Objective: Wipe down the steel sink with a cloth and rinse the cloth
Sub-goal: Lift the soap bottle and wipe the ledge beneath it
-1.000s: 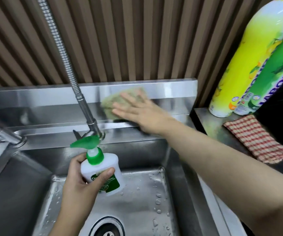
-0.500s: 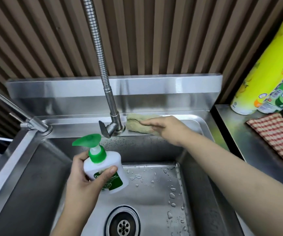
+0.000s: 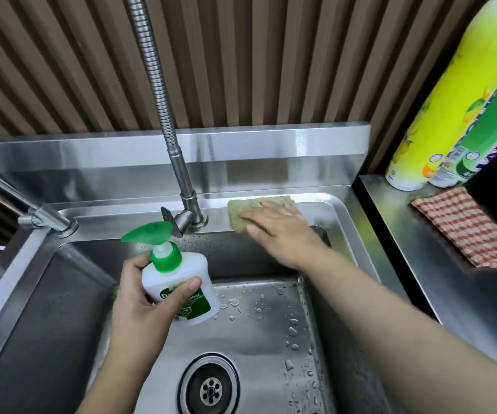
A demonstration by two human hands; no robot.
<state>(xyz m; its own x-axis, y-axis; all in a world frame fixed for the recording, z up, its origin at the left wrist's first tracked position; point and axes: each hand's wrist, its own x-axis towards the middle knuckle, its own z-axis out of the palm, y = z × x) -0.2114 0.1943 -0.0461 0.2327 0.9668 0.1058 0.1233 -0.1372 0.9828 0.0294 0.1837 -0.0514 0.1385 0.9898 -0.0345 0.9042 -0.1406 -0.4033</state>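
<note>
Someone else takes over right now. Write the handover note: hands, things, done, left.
Left hand grips the soap bottle over the basin.
Right hand presses the cloth flat on the sink's back ledge, right of the tap.
Done: unclear how much is wiped.
Left: wipe the basin, where droplets lie, then rinse the cloth; no water runs.

pump bottle (image 3: pixel 181 271) label: "…INAL" | green bottle (image 3: pixel 490 135): lettering cut off

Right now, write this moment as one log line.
step: wipe back ledge of sink | right hand: flat on cloth, right of tap | left hand: holds soap bottle over sink
</note>
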